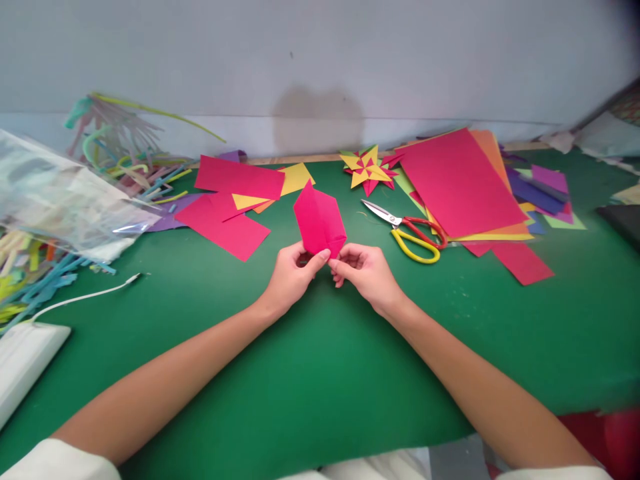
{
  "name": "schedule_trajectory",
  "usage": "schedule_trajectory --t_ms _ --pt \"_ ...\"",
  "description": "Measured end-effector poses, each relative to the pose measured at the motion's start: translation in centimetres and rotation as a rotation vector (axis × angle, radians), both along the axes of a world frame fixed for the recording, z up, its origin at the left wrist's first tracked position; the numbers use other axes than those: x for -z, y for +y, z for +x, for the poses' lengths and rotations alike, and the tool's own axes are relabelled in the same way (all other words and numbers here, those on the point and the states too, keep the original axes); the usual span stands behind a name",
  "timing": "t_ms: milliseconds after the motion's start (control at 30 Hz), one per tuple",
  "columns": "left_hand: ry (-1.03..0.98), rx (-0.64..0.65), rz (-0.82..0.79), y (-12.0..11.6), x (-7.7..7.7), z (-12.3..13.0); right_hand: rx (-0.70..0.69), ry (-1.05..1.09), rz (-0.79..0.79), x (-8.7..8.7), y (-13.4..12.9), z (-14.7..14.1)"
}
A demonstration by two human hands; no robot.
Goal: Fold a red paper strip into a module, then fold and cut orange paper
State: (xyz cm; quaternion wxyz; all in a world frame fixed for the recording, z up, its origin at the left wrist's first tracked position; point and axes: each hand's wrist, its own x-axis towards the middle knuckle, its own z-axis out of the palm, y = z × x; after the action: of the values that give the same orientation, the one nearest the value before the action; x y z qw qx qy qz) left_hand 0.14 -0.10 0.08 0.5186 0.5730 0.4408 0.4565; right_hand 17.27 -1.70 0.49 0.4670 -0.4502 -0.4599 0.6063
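Observation:
A folded piece of red paper [320, 217] is held up above the green table, its pointed end away from me and creases showing near its lower edge. My left hand [296, 272] pinches the lower left edge, thumb on top. At the lower right corner, my right hand [364, 272] grips the same paper between thumb and fingers. Scissors [405, 230] with one red and one yellow handle lie to the right, blades partly apart. Behind them rests a red and yellow folded paper star [369, 170].
Red paper pieces [240, 179] lie at the back left, and a stack of coloured sheets [460, 183] at the back right. Plastic bags [70, 193], pipe cleaners [135, 167], a white cable [90, 293] and a white power bank-like block [30, 360] occupy the left side of the green table [310, 387].

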Motion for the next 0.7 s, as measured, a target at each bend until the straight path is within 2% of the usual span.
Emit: schedule_trajectory --t_ms 267,500,700 --pt "-0.018 0.011 -0.019 0.04 -0.16 -0.17 0.03 0.026 0.0 -0.02 -0.35 -0.47" --pt "-0.123 0.045 -0.081 0.41 0.21 -0.47 -0.011 0.002 0.013 -0.2 -0.25 -0.28" --pt "-0.168 0.015 -0.093 0.5 0.24 -0.33 -0.018 0.017 -0.006 0.1 -0.2 -0.35"
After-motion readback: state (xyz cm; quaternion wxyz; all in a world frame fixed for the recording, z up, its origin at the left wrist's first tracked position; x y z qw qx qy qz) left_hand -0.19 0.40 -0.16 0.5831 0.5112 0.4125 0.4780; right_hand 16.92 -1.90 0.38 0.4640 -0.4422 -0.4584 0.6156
